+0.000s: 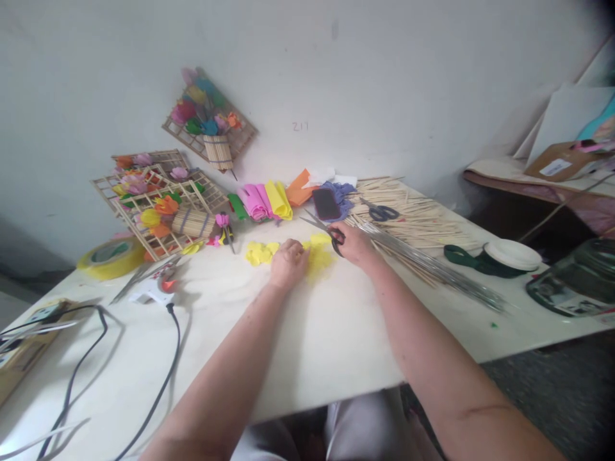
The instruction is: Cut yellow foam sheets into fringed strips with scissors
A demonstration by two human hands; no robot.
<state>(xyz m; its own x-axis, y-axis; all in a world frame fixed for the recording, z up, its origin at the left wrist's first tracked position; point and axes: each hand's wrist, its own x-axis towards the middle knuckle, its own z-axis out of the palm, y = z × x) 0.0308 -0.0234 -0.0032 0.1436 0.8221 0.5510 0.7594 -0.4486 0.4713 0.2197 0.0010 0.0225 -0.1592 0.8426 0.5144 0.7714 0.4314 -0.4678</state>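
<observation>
A pencil-thin number that reads like 217 stands on the pale wall (365, 96) ahead of me. A white label (557, 166) sits on a brown piece at the far right, and another wraps the glass jar (576, 278), but both are too small or blurred for me to read.

My white surface (336, 346) runs up to that wall, where a bamboo lattice (211, 121) with colourful flowers leans; more flowered lattices (163, 202) pile up on the left. Near them are a roll of yellow tape (113, 257) and a white glue gun (154, 288), its black cord trailing towards me. Rolled pink paper (254, 202), a phone (326, 203) and bamboo sticks (423, 214) line the back (a second pair of scissors (383, 212) lies by the sticks).

My right hand (353, 243) is closed around the handles of the black-handled scissors (318, 223), just right of the middle and above the surface. Their long axis slants, tips away from me and to the left, blades slightly parted. My left hand (289, 264) is bent, knuckles up, over yellow paper pieces (259, 253); I cannot tell whether its fingers grip any.
</observation>
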